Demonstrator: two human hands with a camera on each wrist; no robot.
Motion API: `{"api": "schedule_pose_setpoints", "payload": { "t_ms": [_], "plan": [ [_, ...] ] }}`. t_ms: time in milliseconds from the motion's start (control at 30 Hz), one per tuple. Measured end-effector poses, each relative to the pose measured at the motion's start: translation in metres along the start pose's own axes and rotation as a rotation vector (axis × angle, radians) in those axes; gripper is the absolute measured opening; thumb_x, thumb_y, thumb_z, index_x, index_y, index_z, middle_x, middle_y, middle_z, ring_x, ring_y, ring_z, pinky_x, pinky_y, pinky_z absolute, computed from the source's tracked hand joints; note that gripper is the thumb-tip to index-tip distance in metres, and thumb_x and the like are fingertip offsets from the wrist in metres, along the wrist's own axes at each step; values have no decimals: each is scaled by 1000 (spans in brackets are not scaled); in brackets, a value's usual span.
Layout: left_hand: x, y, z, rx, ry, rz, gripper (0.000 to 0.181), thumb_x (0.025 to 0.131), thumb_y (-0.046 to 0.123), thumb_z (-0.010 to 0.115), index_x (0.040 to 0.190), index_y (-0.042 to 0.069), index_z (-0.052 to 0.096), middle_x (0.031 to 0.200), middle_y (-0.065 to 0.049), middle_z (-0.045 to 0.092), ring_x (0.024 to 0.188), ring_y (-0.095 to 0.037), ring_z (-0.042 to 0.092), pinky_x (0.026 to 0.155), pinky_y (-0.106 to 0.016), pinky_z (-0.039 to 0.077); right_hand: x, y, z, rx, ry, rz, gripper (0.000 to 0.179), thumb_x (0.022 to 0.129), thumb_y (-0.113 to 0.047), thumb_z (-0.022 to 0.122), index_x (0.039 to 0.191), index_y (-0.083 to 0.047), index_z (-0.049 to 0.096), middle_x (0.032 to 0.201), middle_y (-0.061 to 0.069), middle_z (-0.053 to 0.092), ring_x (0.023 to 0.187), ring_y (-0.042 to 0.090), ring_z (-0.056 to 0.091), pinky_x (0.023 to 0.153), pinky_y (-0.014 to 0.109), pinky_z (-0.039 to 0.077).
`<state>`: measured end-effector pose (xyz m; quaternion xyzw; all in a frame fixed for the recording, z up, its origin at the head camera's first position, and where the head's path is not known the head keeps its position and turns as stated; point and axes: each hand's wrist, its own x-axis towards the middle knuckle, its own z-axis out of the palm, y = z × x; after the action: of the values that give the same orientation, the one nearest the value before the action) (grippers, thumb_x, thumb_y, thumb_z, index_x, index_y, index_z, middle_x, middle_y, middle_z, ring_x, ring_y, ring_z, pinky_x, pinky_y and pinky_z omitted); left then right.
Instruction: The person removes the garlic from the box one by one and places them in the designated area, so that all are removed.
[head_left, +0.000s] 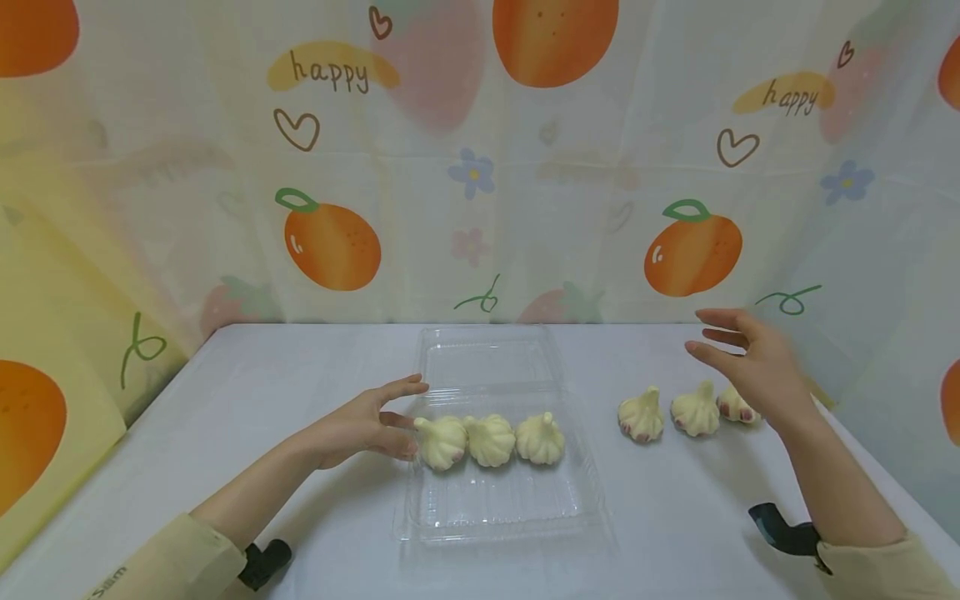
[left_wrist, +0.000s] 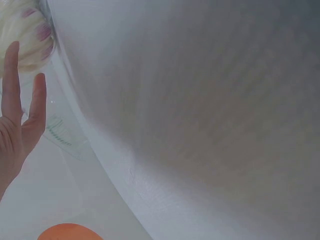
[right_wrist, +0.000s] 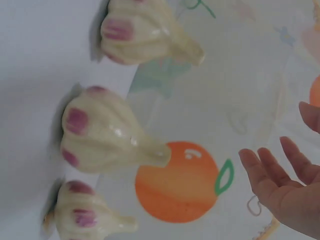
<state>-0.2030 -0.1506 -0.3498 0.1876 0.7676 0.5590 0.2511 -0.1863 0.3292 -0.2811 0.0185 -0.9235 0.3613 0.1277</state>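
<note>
Pale curtain [head_left: 570, 250] across the far side, printed with oranges, strawberries, flowers, hearts and the word "happy", yellowish toward the left. Before it, white table [head_left: 285, 383], and near the middle of that, clear plastic container [head_left: 495, 504], opened out, with lid [head_left: 487, 358] lying toward the far edge. Inside the container's tray, in one row from left to right: first garlic bulb [head_left: 442, 446], tilted left, then second garlic bulb [head_left: 491, 442] and third garlic bulb [head_left: 540, 439], all set close together. On the table to the right of the container, another row: fourth garlic bulb [head_left: 641, 417], fifth garlic bulb [head_left: 695, 412] and sixth garlic bulb [head_left: 733, 407], the last partly hidden behind the wrist. Purple patches on these three, plain in the right wrist view.

At the container's left edge, left hand [head_left: 367, 422] with fingers spread and slightly bent, just beside the first garlic bulb; cannot tell whether touching it. On the right, right hand [head_left: 772, 367] raised near the sixth garlic bulb, thumb parted from loosely bent fingers. Nearer, left sleeve [head_left: 168, 562] and right sleeve [head_left: 888, 567], both cream.
</note>
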Motion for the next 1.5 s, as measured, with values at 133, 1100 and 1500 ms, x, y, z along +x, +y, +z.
{"api": "schedule_pose_setpoints", "payload": {
  "t_ms": [133, 1100, 1500],
  "plan": [
    [0, 0, 0, -2, 4, -8, 89, 83, 7, 74, 156, 3, 23, 169, -7, 3, 140, -43, 43, 91, -39, 61, -2, -9, 9, 1, -38, -42, 60, 94, -42, 65, 143, -12, 48, 143, 19, 53, 128, 41, 54, 87, 24, 53],
    [1, 0, 0, -3, -4, 4, 89, 83, 7, 74, 156, 1, 22, 169, -9, 1, 139, -45, 43, 90, -39, 61, -24, -57, 98, 149, -306, -282, 42, 88, -24, 75, 127, -18, 61, 131, 4, 64, 119, 28, 62, 100, 42, 57],
    [1, -2, 0, -13, 0, -3, 90, 83, 6, 74, 156, 2, 21, 169, -8, 2, 139, -43, 44, 91, -40, 61, -30, -61, 121, 200, -395, -300, 40, 87, -18, 75, 124, -9, 62, 127, 10, 66, 121, 35, 60, 97, 36, 58]
  ]
}}
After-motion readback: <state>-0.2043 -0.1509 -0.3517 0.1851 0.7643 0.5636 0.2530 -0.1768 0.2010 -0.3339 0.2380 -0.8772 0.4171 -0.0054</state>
